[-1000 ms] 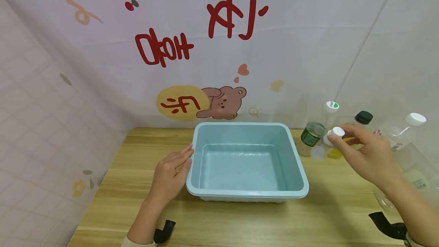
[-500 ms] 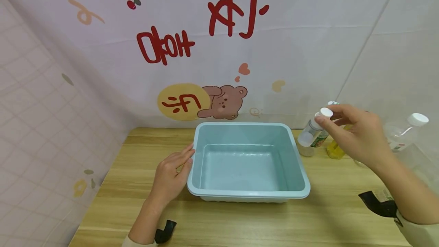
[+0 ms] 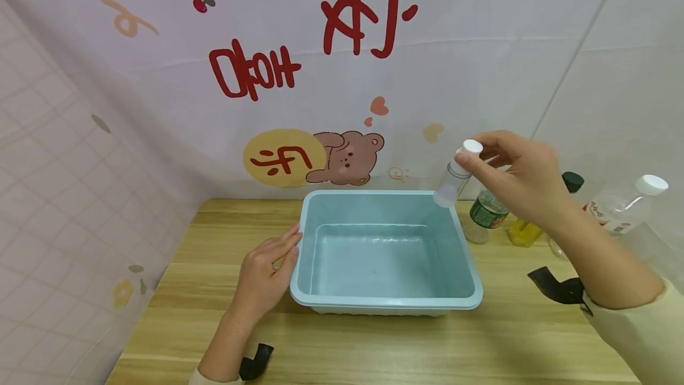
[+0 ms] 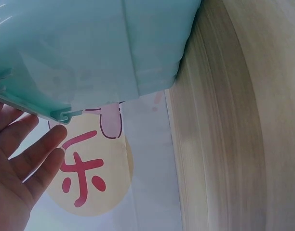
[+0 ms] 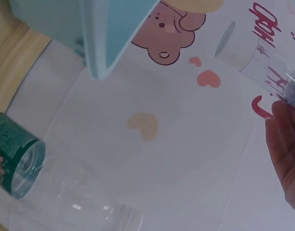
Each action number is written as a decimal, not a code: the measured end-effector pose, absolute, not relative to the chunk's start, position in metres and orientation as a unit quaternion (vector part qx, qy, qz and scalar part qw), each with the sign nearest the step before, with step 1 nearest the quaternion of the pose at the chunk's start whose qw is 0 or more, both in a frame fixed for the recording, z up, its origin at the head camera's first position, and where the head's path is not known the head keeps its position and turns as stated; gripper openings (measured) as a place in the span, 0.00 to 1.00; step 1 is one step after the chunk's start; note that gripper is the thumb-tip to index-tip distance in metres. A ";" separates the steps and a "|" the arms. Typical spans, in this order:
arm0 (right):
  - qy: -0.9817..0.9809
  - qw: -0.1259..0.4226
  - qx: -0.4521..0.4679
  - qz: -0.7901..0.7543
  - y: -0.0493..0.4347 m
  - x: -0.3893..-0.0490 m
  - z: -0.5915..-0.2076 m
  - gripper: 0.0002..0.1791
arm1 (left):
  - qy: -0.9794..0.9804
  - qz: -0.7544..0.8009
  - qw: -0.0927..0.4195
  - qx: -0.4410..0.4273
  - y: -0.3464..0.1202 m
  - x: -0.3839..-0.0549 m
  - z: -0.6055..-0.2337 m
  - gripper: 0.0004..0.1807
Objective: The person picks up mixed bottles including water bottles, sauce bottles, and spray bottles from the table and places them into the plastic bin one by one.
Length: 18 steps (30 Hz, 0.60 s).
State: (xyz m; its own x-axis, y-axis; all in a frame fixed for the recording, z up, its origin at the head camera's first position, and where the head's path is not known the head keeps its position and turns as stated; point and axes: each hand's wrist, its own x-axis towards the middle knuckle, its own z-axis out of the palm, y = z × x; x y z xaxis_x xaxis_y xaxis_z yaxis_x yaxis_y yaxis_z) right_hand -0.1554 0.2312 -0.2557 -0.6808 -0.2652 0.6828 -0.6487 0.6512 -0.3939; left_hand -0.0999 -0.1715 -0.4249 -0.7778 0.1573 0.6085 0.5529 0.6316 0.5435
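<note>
A small clear bottle with a white cap hangs tilted in the air over the back right corner of a light blue plastic basin. My right hand pinches it near the cap between thumb and fingers. In the right wrist view the clear bottle points away from the fingertips, its body see-through. At the basin's left side my left hand touches the rim with extended fingers. The left wrist view shows those fingers spread beside the basin's edge.
Right of the basin stand a bottle with a green label, a bottle of yellow liquid with a dark cap and a large clear white-capped bottle. The wooden table meets a printed cloth behind.
My right hand has carried the small bottle up and left, from among the other bottles to above the basin's back right corner. My left hand stays at the rim.
</note>
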 end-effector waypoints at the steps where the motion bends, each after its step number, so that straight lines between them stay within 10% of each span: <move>1: -0.857 0.297 0.269 0.324 0.227 -0.157 -0.254 0.12 | -0.864 -0.378 0.263 -0.206 -0.172 -0.100 -0.425 0.18; 18: -0.838 0.258 0.265 0.402 0.170 -0.177 -0.233 0.10 | -0.854 -0.388 0.268 -0.221 -0.176 -0.107 -0.422 0.18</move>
State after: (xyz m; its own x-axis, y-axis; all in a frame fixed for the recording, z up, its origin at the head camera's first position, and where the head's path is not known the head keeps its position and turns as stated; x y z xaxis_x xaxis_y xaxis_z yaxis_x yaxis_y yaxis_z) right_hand -0.1768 0.1697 -0.2333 -0.7265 -0.2365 0.6452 -0.6512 0.5369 -0.5364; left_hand -0.1065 -0.1765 -0.4221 -0.7587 0.1697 0.6289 0.5855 0.6010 0.5441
